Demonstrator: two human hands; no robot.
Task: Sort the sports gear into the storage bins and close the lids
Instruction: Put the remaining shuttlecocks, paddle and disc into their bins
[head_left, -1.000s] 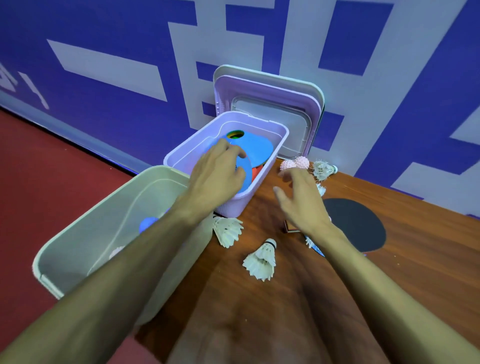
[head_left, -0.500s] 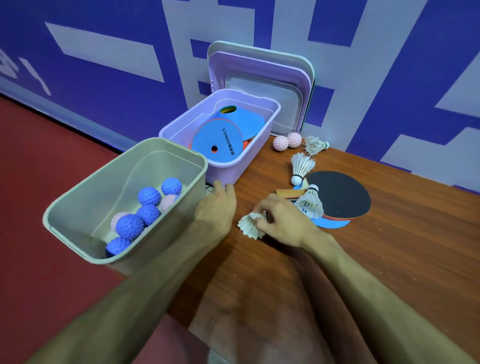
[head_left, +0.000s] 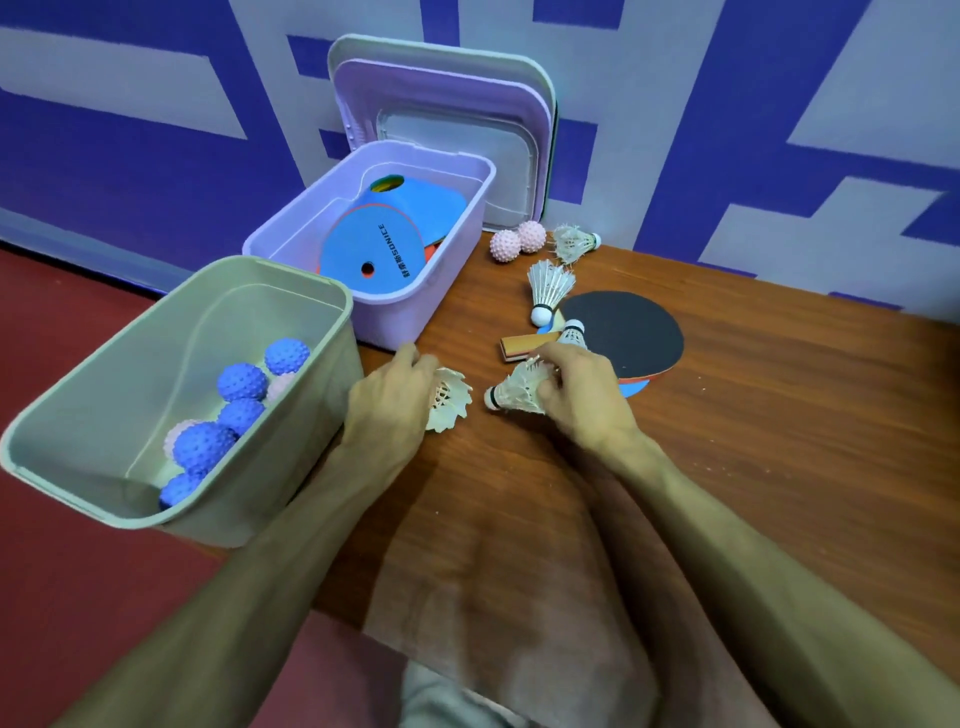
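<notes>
My left hand (head_left: 392, 397) grips a white shuttlecock (head_left: 451, 405) beside the green bin (head_left: 311, 358). My right hand (head_left: 576, 395) holds a second shuttlecock (head_left: 511, 392) by its feathers, cork pointing left. The green bin contains several blue spiky balls (head_left: 241, 382) and some pale pink ones. The purple bin (head_left: 457, 244) behind it contains blue paddles (head_left: 371, 254) and flat cones. Three more shuttlecocks (head_left: 548, 283) lie on the table. Two pink spiky balls (head_left: 517, 243) rest near the purple bin. A black-faced paddle (head_left: 623, 332) lies right of my hands.
Two lids (head_left: 457, 104) lean upright against the blue-and-white wall behind the purple bin. The wooden table (head_left: 753, 441) stretches to the right and toward me. Red floor (head_left: 62, 597) lies left of the table, below the green bin, which overhangs the table's left edge.
My left hand left the purple bin and came down to a shuttlecock by the green bin. My right hand drew back from the pink balls and picked up another shuttlecock.
</notes>
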